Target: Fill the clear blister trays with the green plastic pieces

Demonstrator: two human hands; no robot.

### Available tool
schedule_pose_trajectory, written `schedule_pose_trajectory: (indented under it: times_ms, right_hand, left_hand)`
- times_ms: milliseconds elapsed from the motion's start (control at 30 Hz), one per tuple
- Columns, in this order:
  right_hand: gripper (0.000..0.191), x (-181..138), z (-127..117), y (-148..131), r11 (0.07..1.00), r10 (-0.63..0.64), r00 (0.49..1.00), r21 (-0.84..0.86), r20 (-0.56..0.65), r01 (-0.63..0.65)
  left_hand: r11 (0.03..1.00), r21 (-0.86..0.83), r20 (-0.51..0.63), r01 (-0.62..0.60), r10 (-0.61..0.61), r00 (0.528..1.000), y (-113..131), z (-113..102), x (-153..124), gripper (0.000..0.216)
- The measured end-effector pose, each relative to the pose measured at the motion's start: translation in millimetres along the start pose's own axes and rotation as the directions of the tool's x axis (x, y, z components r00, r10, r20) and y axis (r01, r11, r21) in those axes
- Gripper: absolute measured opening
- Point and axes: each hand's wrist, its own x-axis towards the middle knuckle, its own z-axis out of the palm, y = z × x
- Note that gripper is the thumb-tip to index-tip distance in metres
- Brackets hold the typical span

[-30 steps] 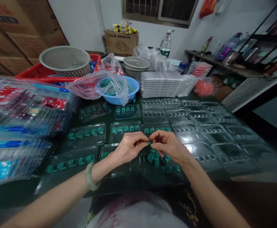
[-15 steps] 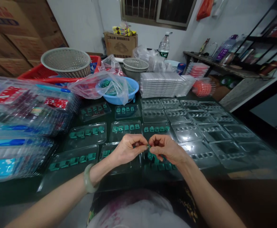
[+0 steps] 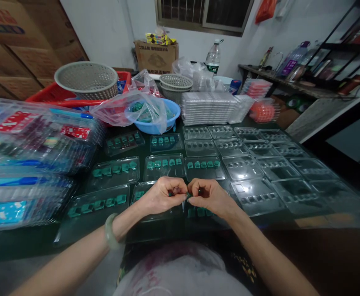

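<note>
My left hand point(image 3: 162, 196) and my right hand point(image 3: 210, 197) meet over the near edge of the table, fingers pinched together on a small green piece point(image 3: 188, 195) between them. Under the hands lies a clear blister tray point(image 3: 198, 212) with a few green pieces in it. A pale bangle point(image 3: 109, 232) is on my left wrist. Filled clear trays with rows of green pieces point(image 3: 164, 164) lie just beyond the hands.
Several empty clear trays point(image 3: 254, 166) cover the table's right half, with a stack of trays point(image 3: 209, 109) behind. A blue bowl point(image 3: 155, 117) under a plastic bag, grey baskets point(image 3: 86, 80), a red crate and packaged goods point(image 3: 28, 160) sit left and back.
Both hands have drawn slightly nearer to me and lower in view, still pinched together on the green piece. The camera has tilted a little.
</note>
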Motion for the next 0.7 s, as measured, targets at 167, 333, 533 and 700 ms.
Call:
schedule_pose_trajectory:
  times_ms: [167, 333, 533, 700]
  right_hand:
    - [0.016, -3, 4, 1, 0.984, -0.075, 0.990, -0.171, -0.123, 0.053]
    - [0.014, -4, 7, 2, 0.950, -0.179, 0.957, -0.294, -0.226, 0.108]
    - [0.011, -5, 9, 4, 0.895, -0.318, 0.906, -0.403, -0.280, 0.190]
    - [0.010, -4, 12, 4, 0.913, -0.302, 0.911, -0.361, -0.282, 0.191]
  left_hand:
    - [0.999, 0.033, -0.022, -0.028, 0.029, 0.999, 0, 2, 0, 0.006]
    - [0.999, 0.030, -0.121, -0.019, 0.022, 0.992, 4, 4, 3, 0.007]
    - [0.946, -0.260, -0.129, 0.194, -0.233, 0.964, 13, 8, 4, 0.022]
    - [0.928, -0.321, -0.205, 0.189, -0.263, 0.943, 11, 14, 3, 0.019]
